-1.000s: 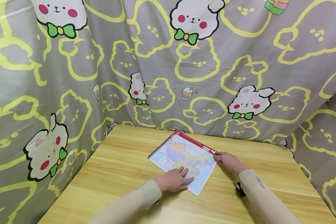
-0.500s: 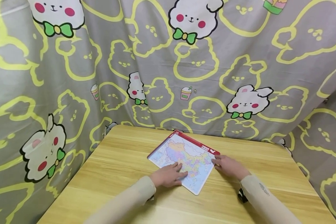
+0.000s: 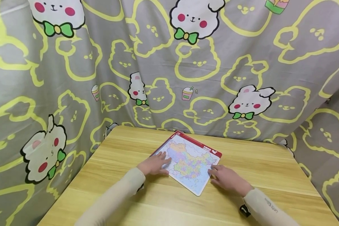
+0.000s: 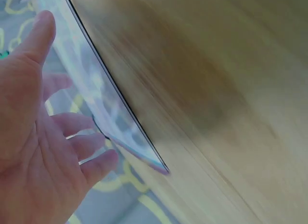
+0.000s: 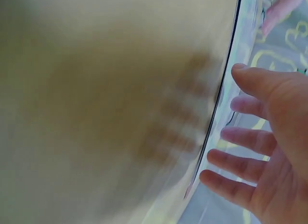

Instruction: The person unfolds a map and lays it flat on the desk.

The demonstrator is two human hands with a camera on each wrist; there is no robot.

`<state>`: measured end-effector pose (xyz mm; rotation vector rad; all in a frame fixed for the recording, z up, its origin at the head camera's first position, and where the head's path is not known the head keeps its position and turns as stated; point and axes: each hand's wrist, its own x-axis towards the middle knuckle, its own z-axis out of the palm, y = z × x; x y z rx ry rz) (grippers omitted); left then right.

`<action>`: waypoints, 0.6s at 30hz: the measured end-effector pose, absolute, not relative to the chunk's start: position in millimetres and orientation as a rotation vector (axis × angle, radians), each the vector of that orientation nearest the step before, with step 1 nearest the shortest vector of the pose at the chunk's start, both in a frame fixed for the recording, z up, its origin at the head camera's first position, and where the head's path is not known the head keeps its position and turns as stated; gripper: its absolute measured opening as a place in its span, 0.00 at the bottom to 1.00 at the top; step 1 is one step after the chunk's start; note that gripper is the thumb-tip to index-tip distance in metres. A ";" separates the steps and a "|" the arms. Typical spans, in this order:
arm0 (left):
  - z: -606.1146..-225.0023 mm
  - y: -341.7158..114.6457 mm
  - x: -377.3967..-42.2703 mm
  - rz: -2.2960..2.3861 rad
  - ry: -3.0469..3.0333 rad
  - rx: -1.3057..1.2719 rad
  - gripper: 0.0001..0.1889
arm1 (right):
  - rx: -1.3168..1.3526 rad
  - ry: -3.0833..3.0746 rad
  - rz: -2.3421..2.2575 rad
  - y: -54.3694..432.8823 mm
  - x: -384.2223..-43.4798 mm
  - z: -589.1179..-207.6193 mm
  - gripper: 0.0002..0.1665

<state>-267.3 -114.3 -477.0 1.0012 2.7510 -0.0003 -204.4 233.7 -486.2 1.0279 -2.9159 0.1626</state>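
A flat map of China (image 3: pixel 186 163) with a red band along its top lies turned at an angle on the wooden table. Over its left edge, my left hand (image 3: pixel 154 164) is spread, fingertips overlapping the printed side in the head view. My right hand (image 3: pixel 227 179) is at the map's right edge, its fingertips close to the border. The left wrist view shows the left hand's fingers (image 4: pixel 98 166) loosely extended beside the thin, dark-lined map edge. In the right wrist view, the right hand's fingers (image 5: pixel 231 185) are apart and nearly straight along the edge.
The wooden table (image 3: pixel 107 175) stretches out on both sides of the map. A grey curtain (image 3: pixel 158 69) with yellow outlines and white rabbits hangs behind the table and along its sides. A black wrist strap (image 3: pixel 244 210) shows under the right sleeve.
My left hand has moved off the map's lower middle to its left edge. My right hand has slid from the upper right corner down along the right edge. The map has barely shifted.
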 end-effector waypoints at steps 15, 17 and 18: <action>-478.8 -147.9 -285.8 0.131 2.758 0.822 0.39 | 1.130 -2.940 0.185 189.1 -166.7 -482.3 0.28; -479.2 -150.2 -286.3 0.158 2.747 0.801 0.40 | 1.137 -2.943 0.163 185.1 -163.3 -482.5 0.29; -479.4 -151.2 -286.4 0.167 2.744 0.797 0.40 | 1.139 -2.945 0.157 183.1 -161.8 -482.5 0.29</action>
